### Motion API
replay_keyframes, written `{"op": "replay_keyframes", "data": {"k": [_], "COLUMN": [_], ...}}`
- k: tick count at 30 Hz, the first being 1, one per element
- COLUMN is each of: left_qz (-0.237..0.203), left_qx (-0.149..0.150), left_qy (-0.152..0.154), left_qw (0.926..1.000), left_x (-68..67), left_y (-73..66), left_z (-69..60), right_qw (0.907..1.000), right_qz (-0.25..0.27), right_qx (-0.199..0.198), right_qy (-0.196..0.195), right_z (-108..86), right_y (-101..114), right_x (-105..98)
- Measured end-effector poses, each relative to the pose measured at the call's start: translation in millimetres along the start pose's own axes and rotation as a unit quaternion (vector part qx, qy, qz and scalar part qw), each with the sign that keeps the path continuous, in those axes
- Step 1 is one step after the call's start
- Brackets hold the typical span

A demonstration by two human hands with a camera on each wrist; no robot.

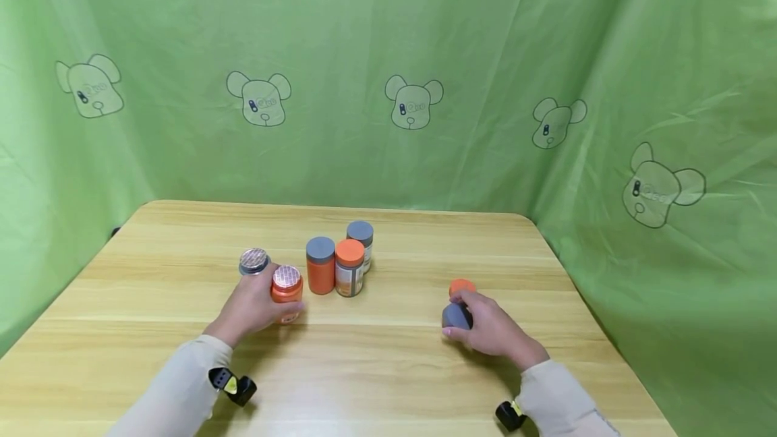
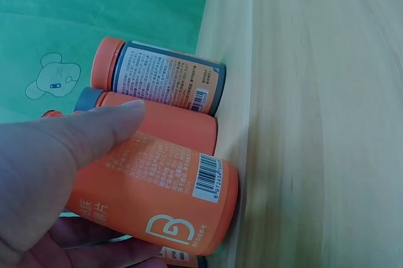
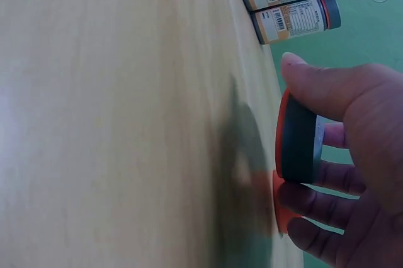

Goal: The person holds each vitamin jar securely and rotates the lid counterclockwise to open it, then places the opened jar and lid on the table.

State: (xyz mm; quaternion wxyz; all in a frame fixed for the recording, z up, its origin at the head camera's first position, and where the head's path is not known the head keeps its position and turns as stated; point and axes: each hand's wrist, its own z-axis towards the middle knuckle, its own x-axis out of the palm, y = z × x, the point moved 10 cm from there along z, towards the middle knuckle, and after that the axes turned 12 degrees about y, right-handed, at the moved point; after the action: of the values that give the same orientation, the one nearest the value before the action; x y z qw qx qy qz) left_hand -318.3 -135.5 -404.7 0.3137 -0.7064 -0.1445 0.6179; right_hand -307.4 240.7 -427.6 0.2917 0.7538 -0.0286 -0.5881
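Note:
My left hand grips an uncapped orange bottle with a foil seal on its mouth. In the left wrist view my thumb lies along one side of this orange bottle, and the fingers are on the other side. A second foil-sealed bottle, dark at the neck, stands just behind that hand and is partly hidden by it. Over on the right, my right hand holds a grey cap with an orange rim between thumb and fingers. Beside it, partly covered by the fingers, lies an orange cap.
Three capped bottles stand close together near the middle: an orange one with a grey cap, a dark one with an orange cap and another with a grey cap. The wooden table backs onto a green curtain.

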Motion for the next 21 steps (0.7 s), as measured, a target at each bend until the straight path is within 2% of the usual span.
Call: {"op": "replay_keyframes", "data": {"k": [12,21], "left_qz": [-0.009,-0.007], "left_qx": [-0.018,-0.028], "left_qy": [0.007,-0.001], "left_qw": [0.9998,0.9996], "left_x": [-1.2,-4.1], "left_y": [6.1,14.5], "left_z": [0.2,3.3], "right_qw": [0.9993,0.9984], "right_qz": [-0.034,-0.042], "right_qx": [0.015,0.037], "right_qy": [-0.004,-0.006], "right_z": [0.4,0.3], "right_y": [-10.8,-22.8], "right_x": [1.7,0.7]}}
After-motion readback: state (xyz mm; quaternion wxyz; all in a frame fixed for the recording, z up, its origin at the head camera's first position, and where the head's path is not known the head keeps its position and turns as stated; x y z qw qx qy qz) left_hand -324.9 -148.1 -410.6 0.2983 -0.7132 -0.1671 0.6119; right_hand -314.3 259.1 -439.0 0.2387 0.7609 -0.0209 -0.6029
